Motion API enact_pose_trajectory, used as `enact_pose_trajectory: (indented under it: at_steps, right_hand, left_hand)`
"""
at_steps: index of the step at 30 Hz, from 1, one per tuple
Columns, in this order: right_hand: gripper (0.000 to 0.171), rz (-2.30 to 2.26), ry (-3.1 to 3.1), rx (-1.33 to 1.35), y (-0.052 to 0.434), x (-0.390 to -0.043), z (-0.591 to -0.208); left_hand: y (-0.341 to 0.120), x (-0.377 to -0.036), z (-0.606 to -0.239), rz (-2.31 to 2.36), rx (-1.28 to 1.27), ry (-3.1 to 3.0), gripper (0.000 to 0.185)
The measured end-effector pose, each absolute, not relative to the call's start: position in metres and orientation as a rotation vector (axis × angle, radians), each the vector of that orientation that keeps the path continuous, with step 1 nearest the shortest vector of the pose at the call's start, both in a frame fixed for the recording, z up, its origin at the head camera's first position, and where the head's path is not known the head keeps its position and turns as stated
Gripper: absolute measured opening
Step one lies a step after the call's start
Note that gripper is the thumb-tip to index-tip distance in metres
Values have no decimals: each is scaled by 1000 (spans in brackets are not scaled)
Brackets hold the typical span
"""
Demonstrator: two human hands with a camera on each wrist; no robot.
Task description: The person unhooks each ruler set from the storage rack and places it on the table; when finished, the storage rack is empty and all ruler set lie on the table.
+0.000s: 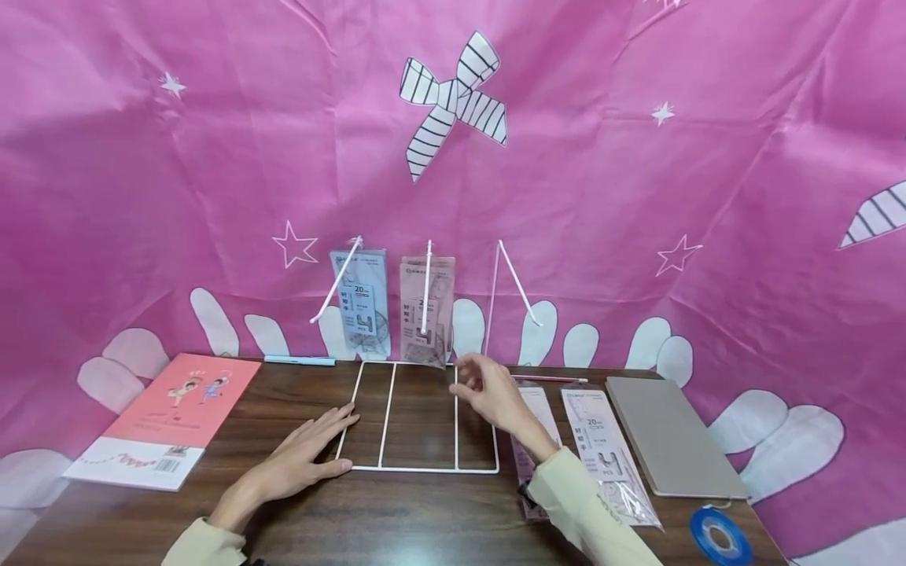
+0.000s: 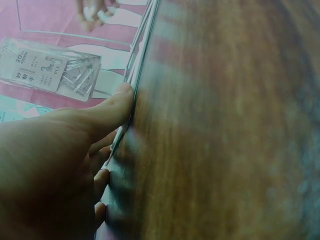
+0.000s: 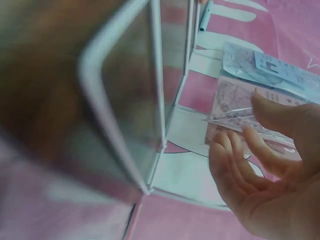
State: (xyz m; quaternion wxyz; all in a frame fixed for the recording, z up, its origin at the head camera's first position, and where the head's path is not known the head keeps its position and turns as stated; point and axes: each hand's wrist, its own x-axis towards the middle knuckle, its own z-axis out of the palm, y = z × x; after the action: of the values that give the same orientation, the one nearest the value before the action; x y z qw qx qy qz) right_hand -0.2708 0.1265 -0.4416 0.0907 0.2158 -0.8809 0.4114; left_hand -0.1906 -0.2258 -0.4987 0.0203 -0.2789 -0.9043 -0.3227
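A white wire display rack (image 1: 456,424) with three long hooks stands on the table. My left hand (image 1: 300,456) rests on the left side of its base; the thumb lies by the front wire in the left wrist view. From the left hook hangs a blue ruler-set packet (image 1: 361,303). Pink ruler-set packets (image 1: 427,306) hang on the middle hook; the right hook (image 1: 520,283) is bare. My right hand (image 1: 491,397), fingers loosely bent, hovers over the base's right part, just beside the pink packets' lower corner. Nothing shows between its fingers in the right wrist view (image 3: 265,185).
Two more ruler-set packets, a pink one (image 1: 534,409) and a paler one (image 1: 610,460), lie right of the rack. Beyond are a grey notebook (image 1: 672,436) and blue tape (image 1: 720,536). A red-and-white booklet (image 1: 177,409) and blue pen (image 1: 300,361) lie left. A pink curtain (image 1: 566,181) hangs behind.
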Motion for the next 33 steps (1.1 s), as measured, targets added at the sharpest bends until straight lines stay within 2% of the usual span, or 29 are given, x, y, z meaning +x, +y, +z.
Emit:
enact_pose_trajectory:
  at_steps: [4, 8, 17, 25, 33]
  right_hand:
    - [41, 1295, -2476, 608, 111, -294, -435]
    - [38, 1371, -2422, 554, 97, -309, -428]
    - [35, 1508, -2352, 498, 72, -326, -417]
    - [42, 1750, -2267, 511, 78, -318, -417]
    - [44, 1745, -2299, 571, 87, -293, -412]
  left_hand:
    - [-227, -192, -504, -991, -881, -2755, 67]
    - [-228, -193, -509, -981, -898, -2753, 67]
    - [-232, -200, -517, -1042, -851, -2799, 71]
    - [-232, -204, -523, -1077, -823, -2822, 74]
    - [-230, -195, -505, -1035, -855, -2810, 70]
